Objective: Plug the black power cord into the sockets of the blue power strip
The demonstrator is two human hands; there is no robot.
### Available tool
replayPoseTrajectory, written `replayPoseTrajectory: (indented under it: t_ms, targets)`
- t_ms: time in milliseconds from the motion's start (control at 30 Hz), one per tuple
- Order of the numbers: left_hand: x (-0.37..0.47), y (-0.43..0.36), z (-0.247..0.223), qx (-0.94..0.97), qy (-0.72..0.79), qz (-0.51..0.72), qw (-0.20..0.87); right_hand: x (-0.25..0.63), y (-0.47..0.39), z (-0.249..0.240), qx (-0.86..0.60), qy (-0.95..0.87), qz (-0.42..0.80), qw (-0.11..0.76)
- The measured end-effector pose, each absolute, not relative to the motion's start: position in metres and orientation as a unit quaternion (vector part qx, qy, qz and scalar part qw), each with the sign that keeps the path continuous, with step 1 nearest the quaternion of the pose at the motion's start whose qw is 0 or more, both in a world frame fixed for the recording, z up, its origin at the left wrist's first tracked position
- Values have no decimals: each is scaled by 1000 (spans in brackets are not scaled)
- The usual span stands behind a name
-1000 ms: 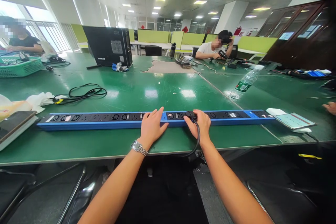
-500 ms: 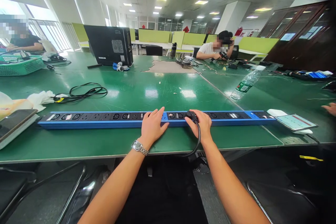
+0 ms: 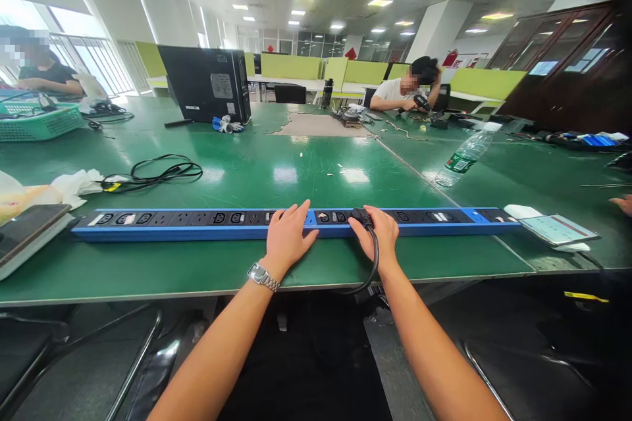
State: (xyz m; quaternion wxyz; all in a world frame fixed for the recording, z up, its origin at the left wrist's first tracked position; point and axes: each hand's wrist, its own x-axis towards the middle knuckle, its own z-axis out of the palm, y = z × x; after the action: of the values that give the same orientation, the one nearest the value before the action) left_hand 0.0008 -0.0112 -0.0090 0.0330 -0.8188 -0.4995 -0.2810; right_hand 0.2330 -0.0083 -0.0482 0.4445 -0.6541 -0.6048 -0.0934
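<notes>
A long blue power strip (image 3: 182, 234) with a row of black sockets lies across the green table in front of me. My left hand (image 3: 288, 237), with a silver watch (image 3: 263, 276) on its wrist, rests flat on the strip near its middle, fingers stretched out. Just to the right, my right hand (image 3: 380, 235) is closed round a black power plug (image 3: 363, 217) at the strip's sockets. How deep the plug sits cannot be seen. From it a black cord (image 3: 374, 263) bends down over the table's front edge.
A phone (image 3: 32, 233) lies by the strip's left end, a tablet (image 3: 560, 230) by its right. Behind are a coiled black cable (image 3: 162, 171), a tilted water bottle (image 3: 467, 154), a computer case (image 3: 205, 84) and a green basket (image 3: 42, 122). Two people sit beyond; another hand shows far right.
Both my hands stay in place on the strip and the plug. The person at the back right has shifted the raised arm slightly.
</notes>
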Motion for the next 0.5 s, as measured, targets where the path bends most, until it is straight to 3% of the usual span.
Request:
replayPoseTrajectory:
  t_ms: [500]
  targets:
    - [1,-12,-7,-819,-499,-283,23,234,-5,-43,-650,-584,-36,485]
